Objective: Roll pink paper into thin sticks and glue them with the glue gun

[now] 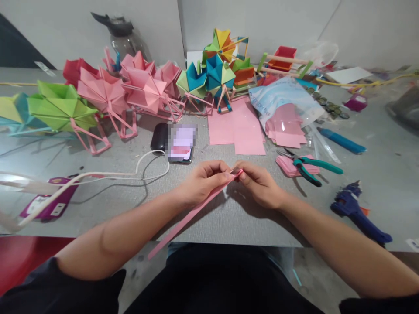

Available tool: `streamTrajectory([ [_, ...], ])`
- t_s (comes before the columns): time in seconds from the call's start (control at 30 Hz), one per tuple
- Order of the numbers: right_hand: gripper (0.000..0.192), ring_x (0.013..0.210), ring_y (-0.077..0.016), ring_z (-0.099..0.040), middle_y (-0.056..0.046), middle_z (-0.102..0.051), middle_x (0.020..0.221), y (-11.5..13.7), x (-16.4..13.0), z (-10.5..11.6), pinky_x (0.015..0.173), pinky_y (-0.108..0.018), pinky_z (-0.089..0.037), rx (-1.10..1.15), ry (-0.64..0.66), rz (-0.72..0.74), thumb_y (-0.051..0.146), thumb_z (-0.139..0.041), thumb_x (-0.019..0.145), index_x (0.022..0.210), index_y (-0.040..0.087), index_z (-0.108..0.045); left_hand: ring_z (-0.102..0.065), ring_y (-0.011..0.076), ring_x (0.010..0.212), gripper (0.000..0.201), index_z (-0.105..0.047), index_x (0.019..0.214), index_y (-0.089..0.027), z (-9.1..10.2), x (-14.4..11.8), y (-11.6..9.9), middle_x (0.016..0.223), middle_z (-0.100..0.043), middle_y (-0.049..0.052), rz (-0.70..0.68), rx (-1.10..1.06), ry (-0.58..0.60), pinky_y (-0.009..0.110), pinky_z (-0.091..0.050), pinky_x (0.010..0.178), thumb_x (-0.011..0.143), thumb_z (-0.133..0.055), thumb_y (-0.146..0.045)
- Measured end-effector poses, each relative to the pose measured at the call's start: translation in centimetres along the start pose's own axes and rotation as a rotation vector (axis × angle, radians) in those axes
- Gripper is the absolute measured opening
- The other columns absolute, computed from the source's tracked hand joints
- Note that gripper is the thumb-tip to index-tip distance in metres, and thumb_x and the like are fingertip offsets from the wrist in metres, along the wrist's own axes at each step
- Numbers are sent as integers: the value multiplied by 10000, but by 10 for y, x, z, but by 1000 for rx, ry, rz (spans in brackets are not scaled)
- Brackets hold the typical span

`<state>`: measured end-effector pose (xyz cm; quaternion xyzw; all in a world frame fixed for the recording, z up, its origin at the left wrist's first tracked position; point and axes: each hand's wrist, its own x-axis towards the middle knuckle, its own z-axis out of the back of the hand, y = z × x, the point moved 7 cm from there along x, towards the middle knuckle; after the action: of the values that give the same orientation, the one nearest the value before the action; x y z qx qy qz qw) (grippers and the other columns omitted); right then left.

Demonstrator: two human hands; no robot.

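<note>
A long narrow strip of pink paper (190,218) slants from between my hands down past the table's front edge. Its upper part is pinched between the thumb and fingers of my left hand (209,179). My right hand (260,185), close beside it, grips the strip's far end, which looks folded or rolled. A small dark, shiny piece (235,171) shows between the fingertips; its kind I cannot make out. Right of my hands, green-handled pliers (307,168) lie across a stack of small pink paper pieces (284,165).
Folded paper wheels on stick frames, pink (104,89), green (62,107) and multicoloured (219,76), line the back. Pink sheets (224,128), a plastic bag (284,100), a blue cutter (342,140) and a blue glue gun (358,213) lie rightward. A phone (181,144) and white cable (131,174) are leftward.
</note>
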<state>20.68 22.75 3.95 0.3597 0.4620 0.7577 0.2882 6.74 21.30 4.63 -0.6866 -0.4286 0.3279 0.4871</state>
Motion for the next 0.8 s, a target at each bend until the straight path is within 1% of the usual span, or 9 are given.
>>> streamTrajectory([
  [0.1,375,795,-210,-557,-40,-621,863,4,0,-1,742,-384,-445,5,6,7,564,-487,1080,926,261,-644,-408,79,581,271,-635,746,-174,0,0,1,655,-526,-53,3,1,-5,247,-318,562,794,-819,-366],
  [0.3,388,799,-211,-567,-42,-627,855,-3,2,3,744,-381,-455,-17,-5,-20,581,-502,1070,921,255,-652,-361,76,530,253,-626,739,-175,7,-1,-3,600,-480,-58,-13,20,-26,243,-247,511,815,-788,-354],
  [0.47,367,777,-197,-553,-37,-628,858,7,0,-2,737,-372,-451,-35,20,16,546,-489,1086,932,251,-645,-387,86,549,241,-665,741,-167,10,-2,-4,611,-503,-42,-95,115,-16,247,-279,528,817,-791,-358],
  [0.6,368,780,-193,-560,-38,-638,872,16,0,-6,747,-369,-462,-15,26,36,548,-501,1081,922,249,-644,-384,91,556,284,-650,720,-172,8,-3,-3,600,-481,-44,-111,136,2,250,-285,529,834,-792,-390],
  [0.8,382,772,-200,-557,-42,-629,853,11,1,-4,745,-382,-476,-33,26,19,566,-505,1072,919,247,-651,-375,91,550,339,-624,706,-183,7,-4,-7,608,-489,-40,-135,137,-22,253,-293,522,834,-797,-445],
])
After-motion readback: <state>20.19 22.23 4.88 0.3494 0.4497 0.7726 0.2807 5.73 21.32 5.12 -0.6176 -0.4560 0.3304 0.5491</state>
